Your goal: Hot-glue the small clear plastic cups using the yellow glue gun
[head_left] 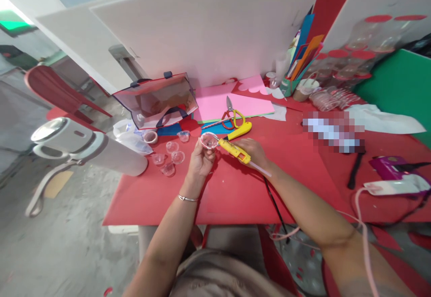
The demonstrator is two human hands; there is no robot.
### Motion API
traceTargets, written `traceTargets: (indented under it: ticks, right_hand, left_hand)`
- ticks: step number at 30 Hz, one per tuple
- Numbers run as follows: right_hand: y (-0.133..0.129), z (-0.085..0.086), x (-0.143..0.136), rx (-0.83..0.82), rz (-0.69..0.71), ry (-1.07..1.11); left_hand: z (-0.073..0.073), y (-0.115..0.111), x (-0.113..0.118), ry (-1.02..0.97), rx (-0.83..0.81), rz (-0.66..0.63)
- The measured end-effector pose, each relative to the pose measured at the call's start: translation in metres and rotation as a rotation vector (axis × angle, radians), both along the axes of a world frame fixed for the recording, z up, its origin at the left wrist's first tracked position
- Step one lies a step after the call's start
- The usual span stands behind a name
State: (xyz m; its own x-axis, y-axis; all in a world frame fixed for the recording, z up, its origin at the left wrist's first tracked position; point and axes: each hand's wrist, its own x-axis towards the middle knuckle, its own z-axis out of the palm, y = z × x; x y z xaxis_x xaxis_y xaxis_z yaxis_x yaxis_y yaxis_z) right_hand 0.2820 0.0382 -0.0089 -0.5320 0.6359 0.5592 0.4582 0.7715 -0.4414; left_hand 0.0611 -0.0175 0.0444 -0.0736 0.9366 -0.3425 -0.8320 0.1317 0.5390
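My left hand pinches a small clear plastic cup by its side, above the red table. In my right hand is a yellow glue gun, its nozzle at the cup's right rim; whether it touches cannot be told. A pale glue stick juts from the gun's rear. Several more clear cups lie loose to the left of my left hand. Just beyond the gun are a yellow-handled cutter and scissors with a yellow and red handle.
A roll of tape and a tall white tumbler stand left, near a clear bag. Pink paper lies behind. Stacked clear jars and a white power strip with a cord are at right.
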Motion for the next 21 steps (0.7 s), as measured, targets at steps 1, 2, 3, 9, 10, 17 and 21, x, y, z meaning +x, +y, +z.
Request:
traceTargets:
  ticks: [1, 2, 3, 9, 10, 17, 21]
  right_hand:
    - [0.0000, -0.0006, -0.0001, 0.007, 0.000, 0.004]
    - [0.0001, -0.0010, -0.0002, 0.016, 0.001, 0.012]
    - [0.0000, -0.0012, -0.0004, 0.026, 0.002, 0.023]
    - [0.0008, -0.0029, -0.0010, 0.024, -0.025, 0.050]
    - [0.0010, -0.0034, -0.0009, 0.016, -0.031, 0.048]
    - [0.0006, -0.0045, 0.0002, -0.012, -0.032, 0.051]
    - [0.0006, -0.0057, 0.0000, -0.020, -0.033, 0.068]
  left_hand:
    - [0.0002, 0.0002, 0.0003, -0.007, 0.005, 0.008]
    - [0.0007, 0.0003, 0.0004, -0.016, 0.009, 0.012]
    - [0.0014, 0.0003, 0.0001, -0.027, 0.013, 0.011]
    - [0.0061, -0.0026, -0.0036, -0.058, 0.055, -0.037]
    - [0.0062, -0.0032, -0.0035, -0.052, 0.065, -0.041]
    - [0.0046, -0.0037, 0.0012, 0.012, 0.079, -0.037]
    - [0.0056, -0.0031, 0.0006, 0.029, 0.070, -0.023]
